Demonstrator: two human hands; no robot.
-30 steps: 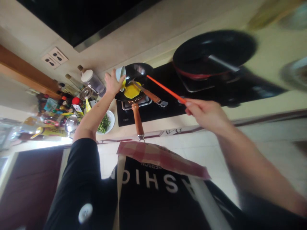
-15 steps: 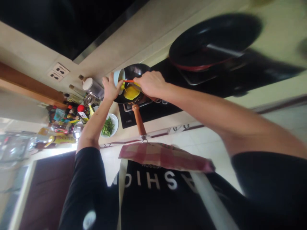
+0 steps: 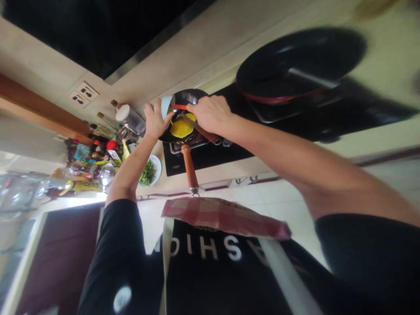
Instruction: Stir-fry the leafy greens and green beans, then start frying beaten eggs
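Note:
My left hand (image 3: pixel 155 120) is closed around a pale blue bowl (image 3: pixel 166 106), tipped on its side over a dark wok (image 3: pixel 190 94). My right hand (image 3: pixel 211 114) grips a thin orange-red utensil (image 3: pixel 179 106) whose tip reaches into the bowl's mouth; its exact kind is unclear. Yellow egg (image 3: pixel 181 127) lies in a rounded patch in the wok. Beneath my right hand, a wooden-handled utensil (image 3: pixel 210 136) slants into the wok; whether the hand also holds it I cannot tell. The wok's wooden handle (image 3: pixel 189 168) points toward my body.
A large dark pan (image 3: pixel 295 65) with a utensil in it sits on the right of the black stove (image 3: pixel 210 155). Left of the wok stand a plate of cut greens (image 3: pixel 148 173), a white-lidded container (image 3: pixel 126 114) and several bottles. A dark range hood (image 3: pixel 98 35) hangs above.
The egg patch looks rounder, and the yellow liquid at the bowl's lip has thinned. The orange-red utensil's tip has moved farther into the bowl. The wooden-handled utensil now shows more clearly.

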